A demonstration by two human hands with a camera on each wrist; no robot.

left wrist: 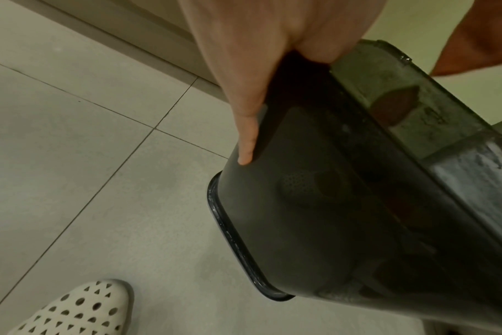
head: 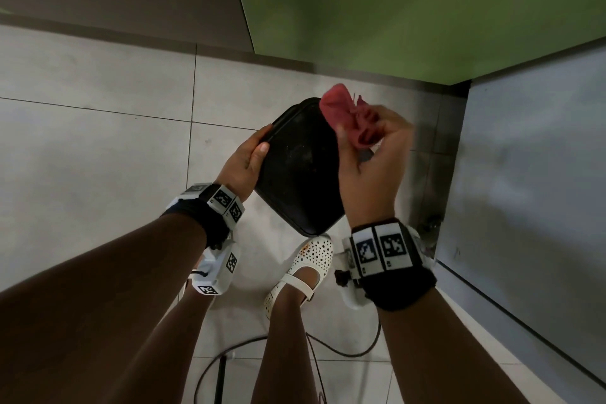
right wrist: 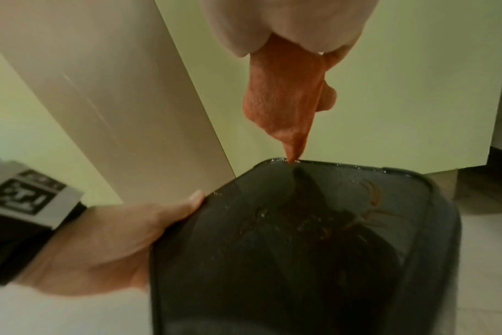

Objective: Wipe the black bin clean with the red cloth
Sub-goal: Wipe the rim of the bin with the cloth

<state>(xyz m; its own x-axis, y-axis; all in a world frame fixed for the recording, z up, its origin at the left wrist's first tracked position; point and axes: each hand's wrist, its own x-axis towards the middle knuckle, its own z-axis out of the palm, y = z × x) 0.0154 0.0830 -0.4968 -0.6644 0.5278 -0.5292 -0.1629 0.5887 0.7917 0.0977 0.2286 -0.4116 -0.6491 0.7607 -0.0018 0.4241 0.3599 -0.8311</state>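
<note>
My left hand (head: 244,162) grips the black bin (head: 300,170) by its rim, tilted above the floor (head: 98,147). My right hand (head: 373,157) holds the bunched red cloth (head: 347,118), its tip touching the far rim.

The left hand (head: 244,162) grips the left rim of the black bin (head: 300,170), thumb on the rim edge, holding the bin above the tiled floor (head: 98,141). The right hand (head: 373,161) holds the bunched red cloth (head: 347,121) at the bin's far right rim. Both wrists carry marker-tagged bands. A white perforated shoe (head: 305,267) stands below the bin. A green panel (head: 410,3) rises beyond.
</note>
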